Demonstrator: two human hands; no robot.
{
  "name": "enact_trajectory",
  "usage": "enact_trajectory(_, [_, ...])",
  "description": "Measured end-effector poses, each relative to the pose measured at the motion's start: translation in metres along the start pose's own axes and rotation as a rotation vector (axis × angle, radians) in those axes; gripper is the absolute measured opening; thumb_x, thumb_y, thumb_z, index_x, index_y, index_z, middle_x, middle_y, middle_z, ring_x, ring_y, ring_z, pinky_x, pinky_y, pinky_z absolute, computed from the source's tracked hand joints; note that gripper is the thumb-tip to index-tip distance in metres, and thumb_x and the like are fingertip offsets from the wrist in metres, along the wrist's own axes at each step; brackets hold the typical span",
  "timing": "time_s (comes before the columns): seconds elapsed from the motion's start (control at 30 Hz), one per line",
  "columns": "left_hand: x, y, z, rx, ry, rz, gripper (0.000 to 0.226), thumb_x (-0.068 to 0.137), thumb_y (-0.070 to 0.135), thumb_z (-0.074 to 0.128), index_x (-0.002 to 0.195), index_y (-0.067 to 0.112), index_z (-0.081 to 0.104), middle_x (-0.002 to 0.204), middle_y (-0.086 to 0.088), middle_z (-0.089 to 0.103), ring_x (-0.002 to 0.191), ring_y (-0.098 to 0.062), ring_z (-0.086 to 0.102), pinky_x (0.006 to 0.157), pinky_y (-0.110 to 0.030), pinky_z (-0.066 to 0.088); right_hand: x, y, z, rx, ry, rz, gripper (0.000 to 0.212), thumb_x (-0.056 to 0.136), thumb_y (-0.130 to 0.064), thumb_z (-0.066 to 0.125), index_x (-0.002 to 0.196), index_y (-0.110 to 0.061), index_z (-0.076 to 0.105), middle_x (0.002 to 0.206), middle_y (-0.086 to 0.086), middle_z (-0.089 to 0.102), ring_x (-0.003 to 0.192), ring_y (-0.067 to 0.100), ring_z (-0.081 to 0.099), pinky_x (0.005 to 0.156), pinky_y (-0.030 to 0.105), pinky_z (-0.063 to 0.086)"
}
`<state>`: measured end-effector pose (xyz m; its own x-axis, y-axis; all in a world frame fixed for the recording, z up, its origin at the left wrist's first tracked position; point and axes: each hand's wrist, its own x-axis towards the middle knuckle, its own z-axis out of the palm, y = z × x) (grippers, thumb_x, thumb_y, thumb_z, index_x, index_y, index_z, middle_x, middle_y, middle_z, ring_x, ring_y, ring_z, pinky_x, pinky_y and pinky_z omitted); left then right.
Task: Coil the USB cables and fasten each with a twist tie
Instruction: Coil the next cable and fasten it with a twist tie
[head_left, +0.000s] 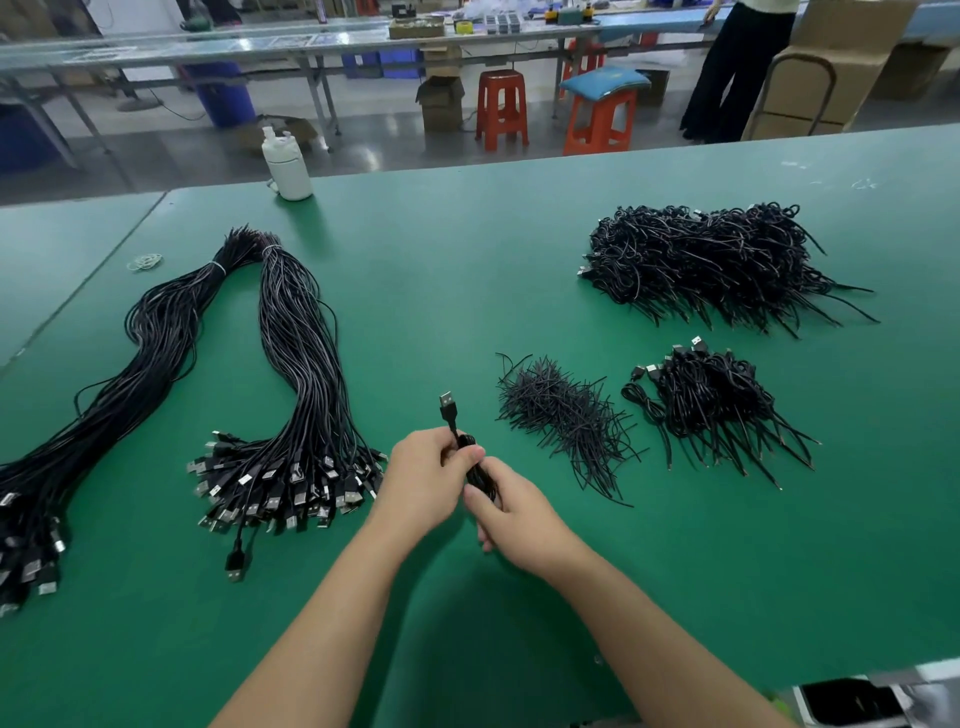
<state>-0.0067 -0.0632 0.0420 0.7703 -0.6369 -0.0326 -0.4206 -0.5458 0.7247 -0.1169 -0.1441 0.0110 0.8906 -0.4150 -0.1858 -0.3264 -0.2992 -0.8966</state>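
A coiled black USB cable (475, 470) is held between both hands above the green table (467, 270); its plug (448, 406) sticks up past my fingers. My left hand (428, 475) grips the coil's upper end with the thumb on top. My right hand (511, 512) grips the lower end from the right. A loose heap of black twist ties (563, 418) lies just right of the hands. Two long bundles of uncoiled cables (306, 374) stretch along the left. Coiled, tied cables lie in a small pile (711, 397) and a large pile (706, 260) on the right.
A white bottle (287, 166) stands at the table's far edge. Rubber bands (145, 262) lie at far left. A dark tray (857, 701) sits at the near right corner. Beyond the table are orange stools (501, 106), cardboard boxes and a standing person (737, 67).
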Motion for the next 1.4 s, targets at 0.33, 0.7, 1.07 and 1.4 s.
enact_trajectory(0.33, [0.003, 0.014, 0.012, 0.031, 0.079, -0.052, 0.035, 0.091, 0.027, 0.066, 0.058, 0.025, 0.053, 0.051, 0.013, 0.049, 0.05, 0.0, 0.045, 0.048, -0.013, 0.034, 0.007, 0.003, 0.004, -0.322, 0.125, -0.072, 0.021, 0.106, -0.032, 0.026, 0.094, -0.022, 0.04, 0.093, -0.001, 0.05, 0.083, 0.024, 0.05, 0.078, 0.041, 0.043])
enact_trajectory(0.7, [0.016, 0.026, 0.019, 0.263, 0.196, 0.013, 0.055, 0.091, 0.039, 0.065, 0.133, 0.008, 0.05, 0.121, -0.01, 0.051, 0.111, -0.028, 0.05, 0.093, -0.037, 0.042, 0.027, 0.02, -0.003, -0.461, 0.307, -0.062, 0.028, 0.107, -0.033, 0.024, 0.086, -0.019, 0.035, 0.079, -0.003, 0.042, 0.072, 0.026, 0.05, 0.068, 0.041, 0.039])
enact_trajectory(1.07, [0.039, 0.053, 0.07, 0.543, -0.191, 0.437, 0.021, 0.098, 0.014, 0.052, 0.115, 0.019, 0.062, 0.114, -0.002, 0.057, 0.103, -0.024, 0.052, 0.084, -0.038, 0.045, 0.034, 0.056, 0.007, -0.839, 0.103, -0.104, 0.033, 0.1, -0.033, 0.037, 0.131, -0.024, 0.043, 0.131, 0.003, 0.047, 0.127, 0.022, 0.039, 0.098, 0.036, 0.037])
enact_trajectory(1.4, [0.069, 0.052, 0.106, 0.599, -0.174, 0.312, 0.016, 0.098, 0.031, 0.056, 0.107, 0.018, 0.06, 0.102, -0.003, 0.058, 0.088, -0.028, 0.062, 0.074, -0.039, 0.052, 0.036, 0.055, 0.003, -0.503, 0.202, -0.097, 0.03, 0.096, -0.025, 0.049, 0.123, -0.015, 0.057, 0.125, 0.01, 0.059, 0.117, 0.027, 0.053, 0.09, 0.037, 0.043])
